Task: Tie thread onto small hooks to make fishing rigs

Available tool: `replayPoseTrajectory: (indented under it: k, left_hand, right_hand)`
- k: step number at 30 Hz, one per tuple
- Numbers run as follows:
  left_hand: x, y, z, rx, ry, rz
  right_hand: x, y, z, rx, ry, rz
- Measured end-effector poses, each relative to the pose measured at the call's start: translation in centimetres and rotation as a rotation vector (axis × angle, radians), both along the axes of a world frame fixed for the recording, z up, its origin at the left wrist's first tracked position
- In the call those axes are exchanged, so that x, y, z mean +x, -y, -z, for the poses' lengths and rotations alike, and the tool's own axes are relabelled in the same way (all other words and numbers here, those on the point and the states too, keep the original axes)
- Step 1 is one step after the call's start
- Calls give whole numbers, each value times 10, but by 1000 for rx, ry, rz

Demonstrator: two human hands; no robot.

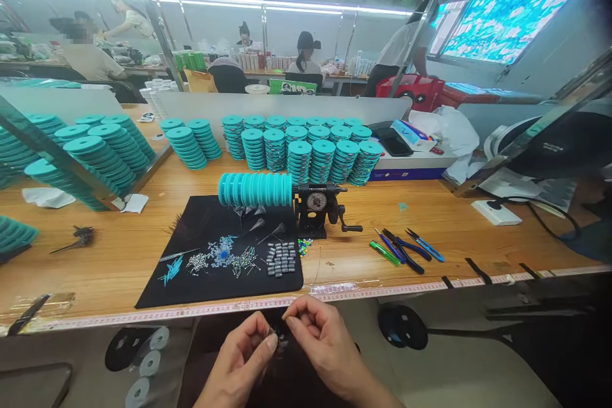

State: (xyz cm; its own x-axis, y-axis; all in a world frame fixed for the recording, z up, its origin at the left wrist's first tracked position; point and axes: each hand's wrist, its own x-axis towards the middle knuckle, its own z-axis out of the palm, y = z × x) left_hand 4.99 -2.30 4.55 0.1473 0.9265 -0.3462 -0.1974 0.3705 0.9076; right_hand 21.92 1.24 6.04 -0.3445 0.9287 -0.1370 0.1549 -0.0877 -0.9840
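My left hand [243, 357] is closed in a pinch in front of the table edge, with something small and shiny at its fingertips that I cannot make out. To its right, my right hand [327, 347] pinches too, and what its fingers hold is too fine to tell. The two hands are close together but apart. Beyond them lies a black mat [191, 287] with grey cylindrical pieces [281, 259], small metal pins [245, 261], translucent bluish bits [220, 251] and thin teal pieces [171, 271]. Behind the mat stands a hand-cranked winder [316, 207] carrying a row of teal spools [255, 189].
Stacks of teal spools [299, 162] line the table's back, with more stacks [112, 146] at left. Pliers [406, 248], a green-handled tool [385, 254] and a blue tool [424, 245] lie at right. A measuring tape [215, 310] runs along the front edge. Other people work behind.
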Motion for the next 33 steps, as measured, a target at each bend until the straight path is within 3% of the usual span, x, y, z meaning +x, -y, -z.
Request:
replayPoseTrajectory:
  k: [3,9,13,19,27,30,33]
  left_hand:
    - [-2,0,4,-48,72,22]
    - [-4,0,12,12,23,27]
    - [-5,0,14,15,27,52]
    - [-5,0,14,-12,86,43]
    - [2,0,16,-133,380,48]
    - [5,0,13,-145,368,98]
    - [8,-1,9,-15,249,108]
  right_hand:
    - [2,0,4,30,38,-2]
    - [2,3,4,142,160,-9]
    - [1,4,3,120,165,-17]
    - [-2,3,-2,0,-27,-49]
    - [-8,3,0,-140,-173,-77]
    - [-9,3,4,-326,-366,-105]
    - [-12,3,7,-465,-577,-62]
